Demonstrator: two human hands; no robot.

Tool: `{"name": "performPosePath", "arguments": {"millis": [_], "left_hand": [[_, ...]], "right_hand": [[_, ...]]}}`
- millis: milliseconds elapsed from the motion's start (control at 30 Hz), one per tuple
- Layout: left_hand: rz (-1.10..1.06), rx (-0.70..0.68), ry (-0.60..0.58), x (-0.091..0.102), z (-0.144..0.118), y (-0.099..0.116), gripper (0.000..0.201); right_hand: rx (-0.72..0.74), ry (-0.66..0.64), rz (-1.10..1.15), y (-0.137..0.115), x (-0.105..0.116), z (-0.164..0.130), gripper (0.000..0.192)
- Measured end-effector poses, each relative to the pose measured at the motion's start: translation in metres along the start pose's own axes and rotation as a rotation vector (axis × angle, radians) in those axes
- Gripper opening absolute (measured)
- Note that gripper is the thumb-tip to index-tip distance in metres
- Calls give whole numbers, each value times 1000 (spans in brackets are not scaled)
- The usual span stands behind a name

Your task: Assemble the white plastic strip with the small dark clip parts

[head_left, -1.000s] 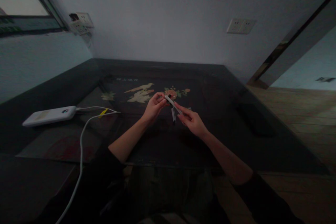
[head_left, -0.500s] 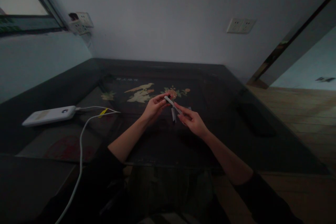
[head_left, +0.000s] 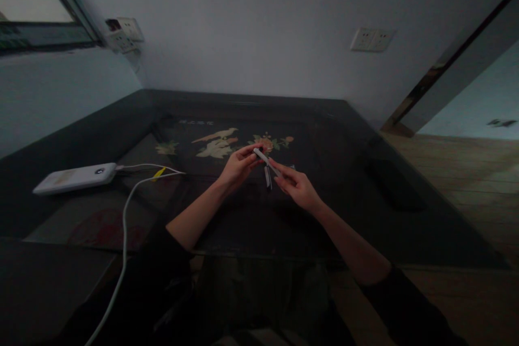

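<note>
Together both hands' fingers (head_left: 252, 158) pinch the slim white tool (head_left: 265, 160)

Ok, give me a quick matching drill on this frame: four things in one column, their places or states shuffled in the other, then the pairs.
Things:
1. white power bank
2. small pale stick-like item
3. bird and flower inlay
4. wall socket plate

Places or states:
A. pinched between the left hand and right hand
B. on the wall, upper right
C. lying on the dark table at far left, white cable plugged in
D. set into the tabletop beyond the hands

Pairs: 1-C, 2-A, 3-D, 4-B
</note>
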State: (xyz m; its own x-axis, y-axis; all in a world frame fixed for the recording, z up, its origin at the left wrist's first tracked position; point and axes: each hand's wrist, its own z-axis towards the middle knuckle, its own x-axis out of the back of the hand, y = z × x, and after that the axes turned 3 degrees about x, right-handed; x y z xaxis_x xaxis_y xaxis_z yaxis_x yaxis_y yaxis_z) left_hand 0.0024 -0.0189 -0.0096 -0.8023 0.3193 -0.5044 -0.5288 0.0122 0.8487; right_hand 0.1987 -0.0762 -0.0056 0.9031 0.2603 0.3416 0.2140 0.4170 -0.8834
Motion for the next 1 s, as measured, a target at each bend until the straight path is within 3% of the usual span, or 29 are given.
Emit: {"name": "performPosePath", "arguments": {"millis": [1000], "left_hand": [[44, -59, 73, 0, 2, -4, 42]], "right_hand": [[4, -2, 17, 3, -1, 0, 53]]}}
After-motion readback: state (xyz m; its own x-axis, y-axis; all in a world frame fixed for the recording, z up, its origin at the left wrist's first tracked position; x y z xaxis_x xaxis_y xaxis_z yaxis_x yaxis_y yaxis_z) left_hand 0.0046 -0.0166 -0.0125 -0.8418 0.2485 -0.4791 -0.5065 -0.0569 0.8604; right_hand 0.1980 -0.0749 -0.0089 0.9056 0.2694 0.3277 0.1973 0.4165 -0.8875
